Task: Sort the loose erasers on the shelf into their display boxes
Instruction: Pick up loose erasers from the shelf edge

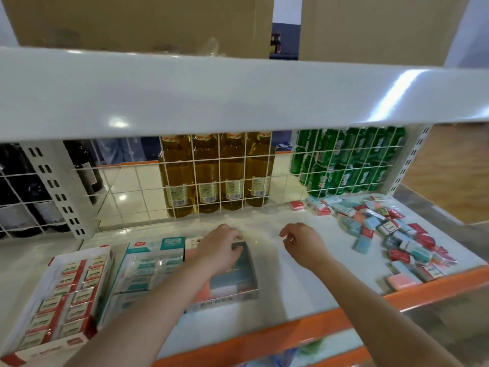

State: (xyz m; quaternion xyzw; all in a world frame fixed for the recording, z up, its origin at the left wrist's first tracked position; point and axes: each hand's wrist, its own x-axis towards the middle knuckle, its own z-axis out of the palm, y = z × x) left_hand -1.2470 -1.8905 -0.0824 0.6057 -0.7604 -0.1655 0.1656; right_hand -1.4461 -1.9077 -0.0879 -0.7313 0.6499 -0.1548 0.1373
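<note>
The loose erasers [391, 231], small rectangular blocks in red, teal, pale blue and salmon wrappers, lie in a scattered heap at the right of the frame on the white shelf with an orange front edge [267, 311], their long axes pointing every which way, some flat and some tipped on others; the print on them is too small to read. At lower centre stands the open cardboard display box with teal and salmon erasers inside [238, 276], its long axis running from the near edge toward the back of the shelf; the left hand [221, 246] lies over its far end with fingers curled on the back rim, and the forearm hides much of the box's left side, so its contents are only partly seen. Whether the fingers pinch an eraser cannot be told. Just left of it is a teal-and-white display box of teal erasers [148, 263], blurred, and at the lower left a red-and-white display box packed with red-banded erasers [60, 295] in two rows, its near corner cut off by the frame. The right hand [301, 243] hovers above bare shelf between box and heap, fingers loosely curled and holding nothing. Behind a white wire grid [217, 178] at mid frame stand four amber bottles [217, 168] and stacked green cans [344, 162]. A white upper shelf [238, 96] crosses the top.
</note>
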